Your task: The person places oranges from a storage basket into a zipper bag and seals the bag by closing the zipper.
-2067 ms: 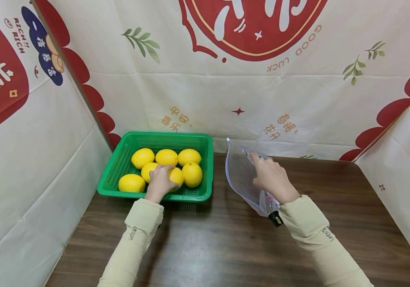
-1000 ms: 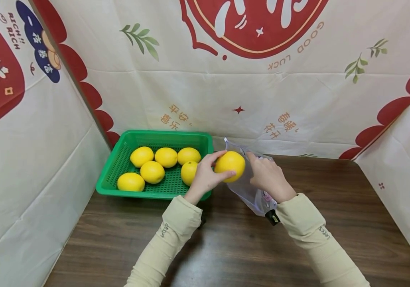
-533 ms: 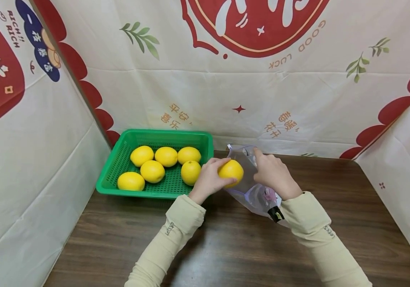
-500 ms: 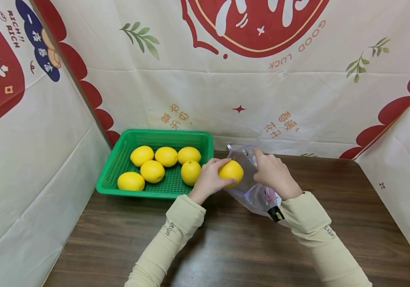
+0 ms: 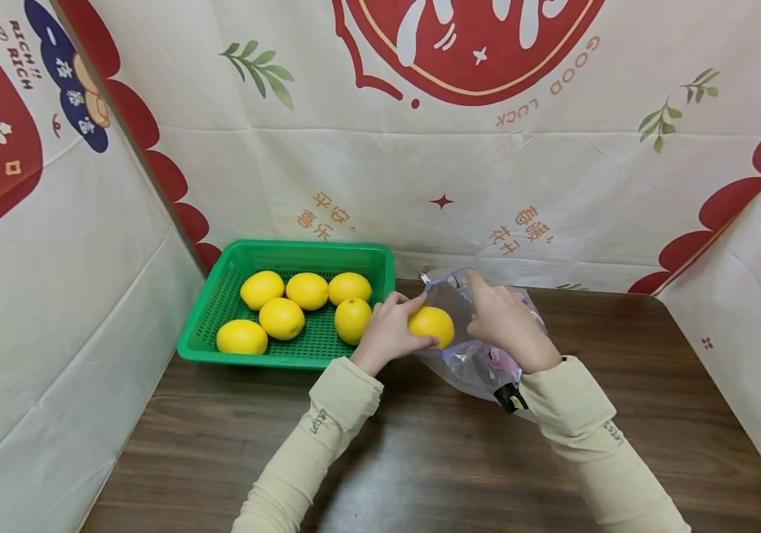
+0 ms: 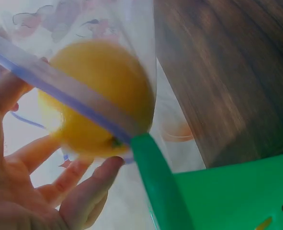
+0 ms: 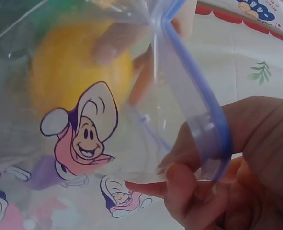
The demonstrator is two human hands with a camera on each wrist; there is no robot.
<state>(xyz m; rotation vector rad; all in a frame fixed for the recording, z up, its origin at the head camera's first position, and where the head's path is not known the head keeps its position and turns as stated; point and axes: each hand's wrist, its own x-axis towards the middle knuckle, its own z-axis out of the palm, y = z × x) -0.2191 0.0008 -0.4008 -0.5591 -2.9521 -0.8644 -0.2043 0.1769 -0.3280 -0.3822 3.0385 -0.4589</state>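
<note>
Bagging a yellow fruit (image 5: 432, 327), apparently: it is in the mouth of the clear bag (image 5: 468, 364), right of the green basket (image 5: 287, 363).
The left hand (image 5: 389, 334) grips the fruit; the right hand (image 5: 507, 323) pinches the bag's rim. The next move likely calls for letting go inside. Compared with a second ago, the fruit sits nearer, and the bag bulges beyond the right hand.
</note>
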